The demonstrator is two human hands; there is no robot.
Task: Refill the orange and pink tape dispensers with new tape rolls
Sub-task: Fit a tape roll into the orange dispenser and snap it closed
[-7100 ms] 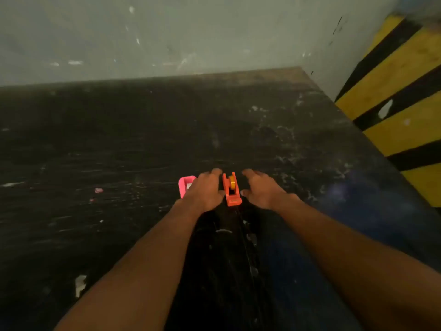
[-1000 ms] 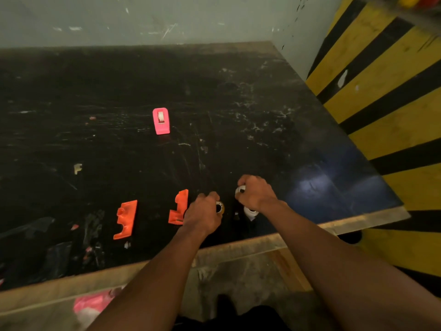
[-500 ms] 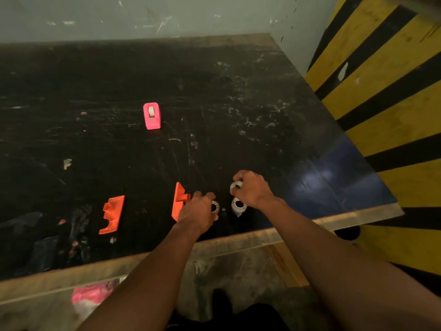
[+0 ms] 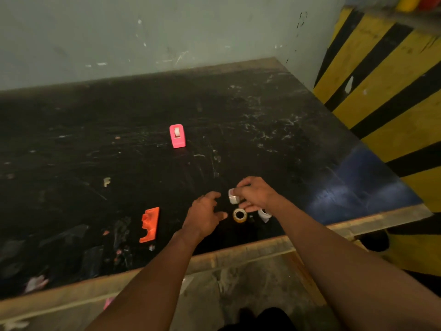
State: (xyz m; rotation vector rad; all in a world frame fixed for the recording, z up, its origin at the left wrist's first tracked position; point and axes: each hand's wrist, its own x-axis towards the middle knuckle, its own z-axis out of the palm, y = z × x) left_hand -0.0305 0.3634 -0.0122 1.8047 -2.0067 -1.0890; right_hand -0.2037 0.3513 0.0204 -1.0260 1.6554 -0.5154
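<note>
The pink tape dispenser [image 4: 177, 135] stands upright in the middle of the black table, a small roll in it. One orange dispenser half [image 4: 149, 224] lies flat near the front edge; the other half is hidden under my left hand [image 4: 202, 217], which is open with spread fingers. My right hand [image 4: 254, 194] pinches a whitish tape roll [image 4: 233, 196] just above the table. A yellowish tape roll [image 4: 239, 215] lies flat between my hands. Another white roll [image 4: 265, 214] lies under my right wrist.
The black table [image 4: 262, 144] has a wooden front edge [image 4: 238, 256] close to my body. A pale wall stands behind it, and a yellow-and-black striped pillar [image 4: 386, 96] rises at the right. Scraps and dark debris [image 4: 95, 247] litter the front left.
My left hand has let go of the yellowish roll and opened, covering the second orange half. My right hand has lifted a whitish roll slightly. The camera tilted up.
</note>
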